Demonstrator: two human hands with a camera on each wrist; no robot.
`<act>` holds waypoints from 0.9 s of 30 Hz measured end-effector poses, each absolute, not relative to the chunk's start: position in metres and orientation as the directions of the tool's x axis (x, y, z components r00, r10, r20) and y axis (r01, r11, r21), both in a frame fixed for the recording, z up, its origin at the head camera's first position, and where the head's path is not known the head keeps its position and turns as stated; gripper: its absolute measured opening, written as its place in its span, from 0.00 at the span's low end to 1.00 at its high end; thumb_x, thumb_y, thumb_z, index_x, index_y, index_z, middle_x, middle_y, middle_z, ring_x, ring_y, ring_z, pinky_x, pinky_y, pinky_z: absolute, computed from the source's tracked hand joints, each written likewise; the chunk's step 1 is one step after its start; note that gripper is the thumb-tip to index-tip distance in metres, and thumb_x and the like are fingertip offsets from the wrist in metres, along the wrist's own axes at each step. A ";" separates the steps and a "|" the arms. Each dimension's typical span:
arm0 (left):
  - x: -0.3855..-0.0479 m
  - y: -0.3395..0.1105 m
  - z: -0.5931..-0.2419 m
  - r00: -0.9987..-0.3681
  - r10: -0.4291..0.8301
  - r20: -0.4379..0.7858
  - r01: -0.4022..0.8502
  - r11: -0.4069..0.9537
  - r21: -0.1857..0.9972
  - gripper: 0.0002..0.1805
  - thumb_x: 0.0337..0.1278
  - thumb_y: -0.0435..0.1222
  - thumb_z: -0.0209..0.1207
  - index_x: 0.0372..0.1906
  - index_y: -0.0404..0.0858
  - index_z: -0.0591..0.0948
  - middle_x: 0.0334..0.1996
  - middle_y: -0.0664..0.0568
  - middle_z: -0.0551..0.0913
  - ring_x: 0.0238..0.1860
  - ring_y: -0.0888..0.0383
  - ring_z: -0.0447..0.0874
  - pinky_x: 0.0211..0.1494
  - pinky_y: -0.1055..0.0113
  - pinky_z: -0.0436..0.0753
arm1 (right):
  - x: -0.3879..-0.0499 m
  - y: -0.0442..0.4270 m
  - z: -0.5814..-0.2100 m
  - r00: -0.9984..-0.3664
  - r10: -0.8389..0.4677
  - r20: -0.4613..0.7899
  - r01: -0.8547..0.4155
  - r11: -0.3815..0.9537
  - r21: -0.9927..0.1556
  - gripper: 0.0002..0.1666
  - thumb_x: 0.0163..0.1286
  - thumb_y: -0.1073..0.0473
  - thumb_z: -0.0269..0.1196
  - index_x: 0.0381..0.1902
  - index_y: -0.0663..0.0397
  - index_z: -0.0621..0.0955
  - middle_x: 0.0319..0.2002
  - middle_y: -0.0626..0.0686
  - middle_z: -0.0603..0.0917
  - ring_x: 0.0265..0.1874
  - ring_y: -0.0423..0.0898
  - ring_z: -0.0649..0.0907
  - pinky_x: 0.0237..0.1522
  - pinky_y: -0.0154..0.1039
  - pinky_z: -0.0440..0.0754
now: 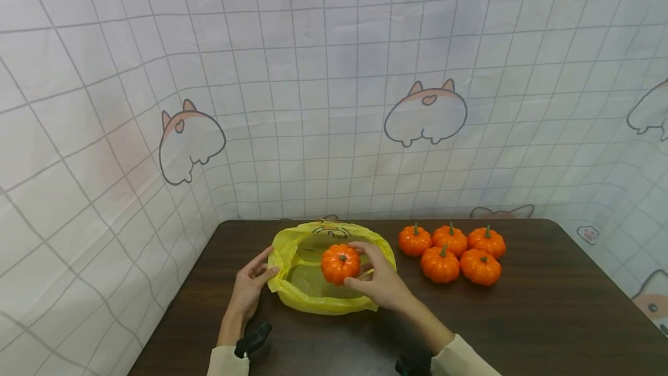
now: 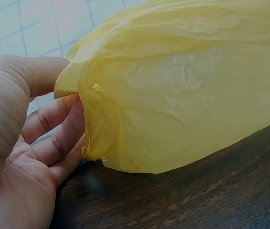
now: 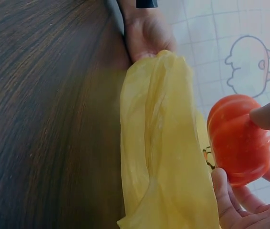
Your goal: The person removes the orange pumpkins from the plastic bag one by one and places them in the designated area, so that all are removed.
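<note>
A small orange pumpkin (image 1: 341, 264) with a dark stem is gripped in my right hand (image 1: 383, 278), above the opening of a yellow plastic bag (image 1: 326, 305). In the right wrist view, thumb and fingers hold the pumpkin (image 3: 240, 138) from its sides, over the bag's rim (image 3: 171, 138). My left hand (image 1: 250, 288) is at the bag's left side. The left wrist view has its thumb and fingers (image 2: 54, 76) pinching the bag's gathered edge (image 2: 99, 109). The bag stands with its mouth spread wide. Its lower inside is partly hidden by the pumpkin.
Several more orange pumpkins (image 1: 451, 241) sit grouped in two rows to the right of the bag, on the dark wooden table (image 1: 543, 318). A white grid-patterned cloth (image 1: 334, 132) with cartoon dogs hangs behind the table and along both sides.
</note>
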State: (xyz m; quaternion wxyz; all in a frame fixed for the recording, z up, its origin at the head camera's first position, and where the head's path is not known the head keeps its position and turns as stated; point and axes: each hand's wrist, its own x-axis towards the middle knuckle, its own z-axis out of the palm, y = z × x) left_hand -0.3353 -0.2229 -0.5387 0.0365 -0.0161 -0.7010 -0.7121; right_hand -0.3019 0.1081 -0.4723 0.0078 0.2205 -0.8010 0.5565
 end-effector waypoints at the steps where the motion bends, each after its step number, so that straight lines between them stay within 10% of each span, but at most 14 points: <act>1: -0.335 -0.223 -0.539 -0.997 -0.029 0.074 0.074 -0.015 0.997 0.32 0.66 0.36 0.66 0.74 0.50 0.73 0.36 0.58 0.85 0.39 0.62 0.83 0.50 0.70 0.83 | -0.302 0.110 -0.473 -0.902 -0.345 0.262 -0.367 0.287 -0.885 0.42 0.62 0.57 0.75 0.71 0.47 0.70 0.65 0.62 0.72 0.44 0.52 0.81 0.41 0.36 0.84; 27: -0.335 -0.222 -0.538 -0.996 -0.038 0.084 0.085 -0.017 0.996 0.32 0.66 0.35 0.66 0.74 0.49 0.73 0.35 0.59 0.85 0.40 0.62 0.83 0.52 0.71 0.82 | -0.292 0.150 -0.475 -0.911 -0.320 0.260 -0.362 0.317 -0.877 0.42 0.62 0.56 0.75 0.72 0.45 0.70 0.64 0.60 0.71 0.44 0.50 0.82 0.43 0.38 0.86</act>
